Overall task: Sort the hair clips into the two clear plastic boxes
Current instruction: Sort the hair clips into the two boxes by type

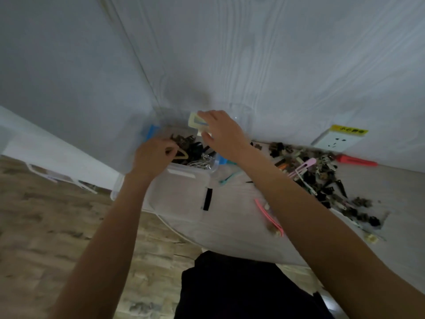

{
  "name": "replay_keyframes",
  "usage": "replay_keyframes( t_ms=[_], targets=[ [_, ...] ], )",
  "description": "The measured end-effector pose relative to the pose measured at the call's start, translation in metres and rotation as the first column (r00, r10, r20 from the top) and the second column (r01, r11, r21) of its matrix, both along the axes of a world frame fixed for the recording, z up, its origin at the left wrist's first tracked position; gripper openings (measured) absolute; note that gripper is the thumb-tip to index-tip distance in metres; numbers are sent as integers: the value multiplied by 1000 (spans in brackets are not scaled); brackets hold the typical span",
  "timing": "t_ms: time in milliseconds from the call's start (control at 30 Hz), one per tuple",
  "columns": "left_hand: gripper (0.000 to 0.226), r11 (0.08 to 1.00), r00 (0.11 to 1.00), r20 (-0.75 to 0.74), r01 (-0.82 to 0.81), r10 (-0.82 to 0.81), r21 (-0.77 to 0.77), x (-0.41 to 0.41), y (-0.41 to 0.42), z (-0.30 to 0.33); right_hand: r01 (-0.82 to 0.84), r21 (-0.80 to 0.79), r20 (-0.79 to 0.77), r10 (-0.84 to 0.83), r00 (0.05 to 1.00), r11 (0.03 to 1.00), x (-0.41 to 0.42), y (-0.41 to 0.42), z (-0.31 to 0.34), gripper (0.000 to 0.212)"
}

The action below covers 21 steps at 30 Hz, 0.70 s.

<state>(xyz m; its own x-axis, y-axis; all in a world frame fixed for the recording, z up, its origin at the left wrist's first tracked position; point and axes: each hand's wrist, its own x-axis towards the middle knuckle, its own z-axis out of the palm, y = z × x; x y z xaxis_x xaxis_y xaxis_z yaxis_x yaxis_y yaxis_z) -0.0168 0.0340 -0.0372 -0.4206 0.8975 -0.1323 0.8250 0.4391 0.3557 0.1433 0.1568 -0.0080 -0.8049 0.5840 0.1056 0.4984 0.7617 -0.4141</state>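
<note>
A clear plastic box with blue latches stands at the table's left end, holding dark and metal hair clips. My left hand reaches into it, fingers closed on a tan triangular clip. My right hand is above the box's far side, gripping a pale yellow rectangular clip. A second clear box stands behind that hand, hard to make out. A big pile of mixed hair clips lies on the table to the right, and a pink clip lies under my right forearm.
A white wall socket with a yellow label and a red bar-shaped object sit at the back right. A black clip lies before the box. The table edge curves near my body; wood floor lies left.
</note>
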Motion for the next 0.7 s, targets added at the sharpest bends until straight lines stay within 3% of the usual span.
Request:
replay_keyframes(
  t_ms=[133, 267, 367, 467, 567, 700],
  targets=[
    [21, 981, 999, -44, 16, -8, 196, 3, -6, 0, -28, 141, 235, -6, 972, 990, -14, 0, -20, 43],
    [25, 908, 998, -29, 63, -56, 415, 34, 0, 5, 48, 214, -26, -43, 999, 976, 24, -15, -27, 31],
    [23, 845, 983, -23, 171, -185, 507, 76, 14, 8, 131, 163, -122, -112, 986, 978, 85, -23, -34, 26],
    [22, 849, 927, 114, 271, -357, 453, 125, 35, 5, 290, 60, -135, -280, 951, 955, 158, -22, -44, 21],
    [35, 873, 864, 193, 410, -464, 265, 166, 60, -18, 511, 20, -32, -510, 860, 859, 223, -7, -50, 22],
    [51, 875, 864, 144, 470, -483, 116, 204, 84, -51, 614, -20, 188, -600, 777, 789, 283, 41, -75, 50]
  ],
)
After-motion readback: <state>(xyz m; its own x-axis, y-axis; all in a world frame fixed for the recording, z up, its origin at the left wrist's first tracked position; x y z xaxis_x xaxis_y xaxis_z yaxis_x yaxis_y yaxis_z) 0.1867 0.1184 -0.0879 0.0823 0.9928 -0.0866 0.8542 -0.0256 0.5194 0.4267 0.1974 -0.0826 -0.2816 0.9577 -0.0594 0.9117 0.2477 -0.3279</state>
